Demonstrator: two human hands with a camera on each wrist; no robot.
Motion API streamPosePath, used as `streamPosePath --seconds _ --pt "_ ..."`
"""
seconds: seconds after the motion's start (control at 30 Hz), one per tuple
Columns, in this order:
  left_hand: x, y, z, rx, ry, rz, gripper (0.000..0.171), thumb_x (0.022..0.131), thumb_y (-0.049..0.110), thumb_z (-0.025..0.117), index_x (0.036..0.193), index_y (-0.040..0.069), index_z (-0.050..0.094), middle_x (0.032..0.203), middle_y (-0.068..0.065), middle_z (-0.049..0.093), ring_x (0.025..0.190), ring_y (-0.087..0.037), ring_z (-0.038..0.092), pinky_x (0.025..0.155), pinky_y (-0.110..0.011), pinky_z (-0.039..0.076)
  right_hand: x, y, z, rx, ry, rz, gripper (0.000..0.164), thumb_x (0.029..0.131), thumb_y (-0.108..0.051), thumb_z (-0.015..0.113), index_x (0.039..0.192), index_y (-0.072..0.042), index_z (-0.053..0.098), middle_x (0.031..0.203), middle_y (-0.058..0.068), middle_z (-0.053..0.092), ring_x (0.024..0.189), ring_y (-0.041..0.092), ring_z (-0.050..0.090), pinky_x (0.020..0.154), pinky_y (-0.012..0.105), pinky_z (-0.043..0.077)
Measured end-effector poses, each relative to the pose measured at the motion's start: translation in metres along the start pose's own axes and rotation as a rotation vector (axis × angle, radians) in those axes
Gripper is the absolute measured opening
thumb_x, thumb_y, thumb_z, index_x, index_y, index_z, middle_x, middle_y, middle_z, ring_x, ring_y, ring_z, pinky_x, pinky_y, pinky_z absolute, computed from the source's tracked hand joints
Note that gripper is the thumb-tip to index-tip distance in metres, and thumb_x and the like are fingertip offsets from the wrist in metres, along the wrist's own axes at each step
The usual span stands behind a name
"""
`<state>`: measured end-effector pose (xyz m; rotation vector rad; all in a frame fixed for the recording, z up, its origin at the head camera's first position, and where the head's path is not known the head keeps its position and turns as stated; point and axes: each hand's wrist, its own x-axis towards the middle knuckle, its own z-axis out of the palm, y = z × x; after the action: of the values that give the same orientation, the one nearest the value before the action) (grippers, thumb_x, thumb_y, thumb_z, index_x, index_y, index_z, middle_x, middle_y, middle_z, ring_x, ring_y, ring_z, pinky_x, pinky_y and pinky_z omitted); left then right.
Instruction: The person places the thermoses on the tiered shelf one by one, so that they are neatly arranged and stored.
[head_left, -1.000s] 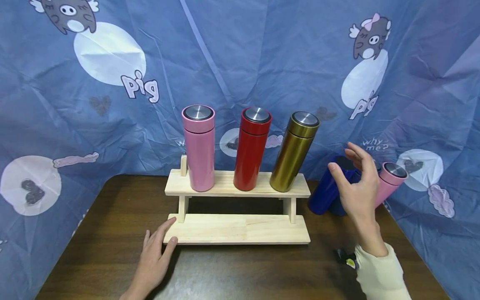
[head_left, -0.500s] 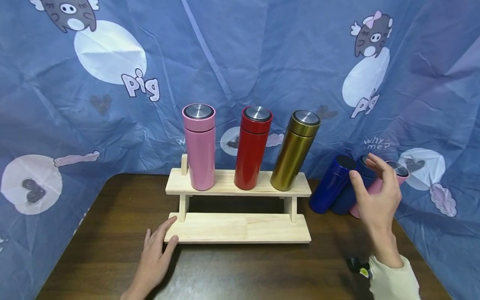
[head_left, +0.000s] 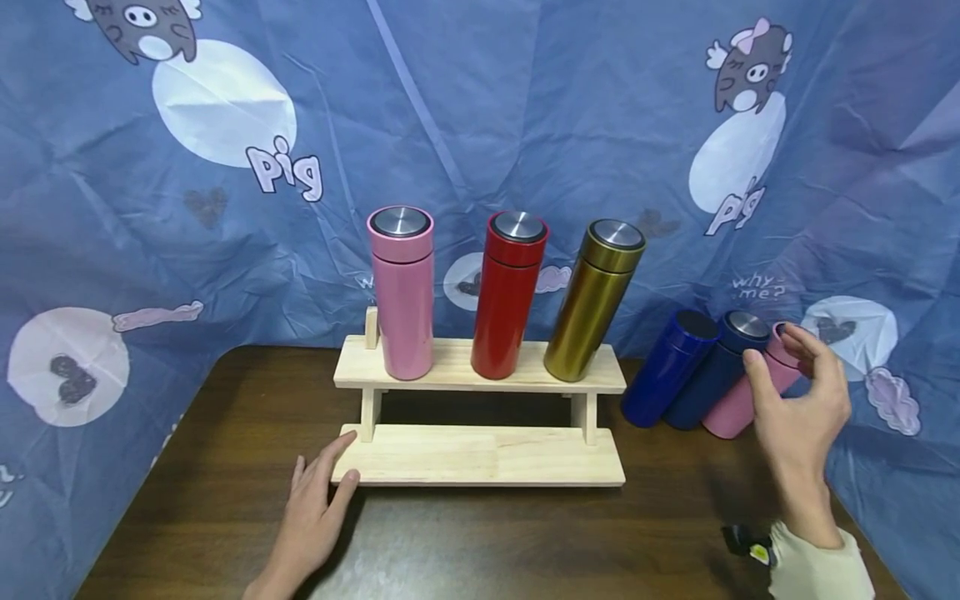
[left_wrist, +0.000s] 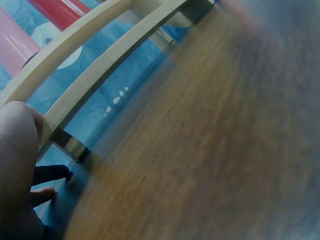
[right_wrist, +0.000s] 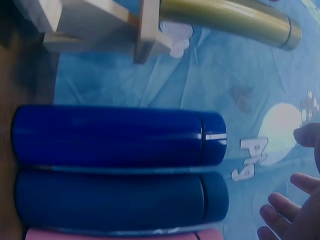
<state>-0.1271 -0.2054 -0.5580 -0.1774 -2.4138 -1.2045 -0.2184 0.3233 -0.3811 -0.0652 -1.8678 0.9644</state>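
A two-tier wooden rack (head_left: 480,456) stands on the table. My left hand (head_left: 309,518) rests at the left end of its lower shelf, thumb by the front edge and fingers stretched along the side. On the upper shelf stand a pink vacuum flask (head_left: 405,312), a red flask (head_left: 507,308) and a gold flask (head_left: 592,312). Right of the rack are a bright blue flask (head_left: 663,375), a navy flask (head_left: 708,379) and a second pink flask (head_left: 738,406). My right hand (head_left: 802,421), thumb and fingers apart and holding nothing, overlaps that pink flask's upper part in the head view.
A brown wooden table (head_left: 480,542) carries everything. Behind and along the sides hangs a blue cloth (head_left: 600,100) printed with pigs. A small black object with a yellow patch (head_left: 759,553) shows beside my right cuff.
My right hand has moved right, from in front of the blue flasks to the pink flask at the far right, uncovering the blue and navy ones. My left hand stays at the rack.
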Motion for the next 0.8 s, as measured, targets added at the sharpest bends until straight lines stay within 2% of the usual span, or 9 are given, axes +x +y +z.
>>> streamPosePath --seconds 0.03,0.13,0.27,0.43,0.8 --pt "0.0 0.0 0.0 0.001 0.001 0.0 0.048 0.11 0.017 0.064 0.157 0.006 0.057 0.157 -0.027 0.061 0.144 -0.056 0.054 0.123 -0.086 0.015 0.001 0.005 -0.001 -0.009 0.003 0.007 0.049 0.089 -0.008 0.087 0.137 -0.004 0.077 0.121 -0.011 0.077 0.111 -0.011 0.058 0.099 0.014 0.041" --pt "0.0 0.0 0.0 0.005 0.0 -0.004 0.048 0.11 0.018 0.064 0.157 0.007 0.057 0.157 -0.027 0.061 0.144 -0.056 0.054 0.123 -0.086 0.015 0.005 0.021 -0.005 -0.045 0.0 0.026 0.052 0.089 -0.01 0.088 0.139 -0.007 0.076 0.125 -0.008 0.076 0.112 -0.012 0.057 0.099 0.014 0.04" --pt "0.001 0.0 0.0 0.009 -0.01 -0.011 0.048 0.111 0.019 0.064 0.157 0.008 0.056 0.158 -0.027 0.06 0.145 -0.056 0.053 0.123 -0.086 0.015 0.008 0.031 -0.01 -0.071 0.003 0.028 0.053 0.088 -0.012 0.089 0.14 -0.008 0.076 0.12 -0.032 0.065 0.112 -0.015 0.054 0.097 0.014 0.039" --pt "0.001 -0.001 0.0 0.009 -0.019 -0.021 0.049 0.112 0.02 0.063 0.158 0.008 0.056 0.159 -0.027 0.059 0.147 -0.055 0.052 0.124 -0.085 0.014 0.011 0.039 -0.014 -0.103 0.012 0.022 0.054 0.088 -0.013 0.09 0.14 -0.008 0.076 0.115 -0.041 0.056 0.111 -0.018 0.051 0.096 0.013 0.037" --pt "0.0 0.0 -0.001 0.013 -0.026 -0.027 0.049 0.112 0.02 0.063 0.159 0.009 0.055 0.16 -0.027 0.058 0.147 -0.055 0.052 0.125 -0.085 0.015 0.018 0.058 -0.016 -0.143 0.007 0.084 0.055 0.088 -0.015 0.09 0.141 -0.008 0.075 0.114 -0.038 0.05 0.11 -0.017 0.047 0.094 0.013 0.038"
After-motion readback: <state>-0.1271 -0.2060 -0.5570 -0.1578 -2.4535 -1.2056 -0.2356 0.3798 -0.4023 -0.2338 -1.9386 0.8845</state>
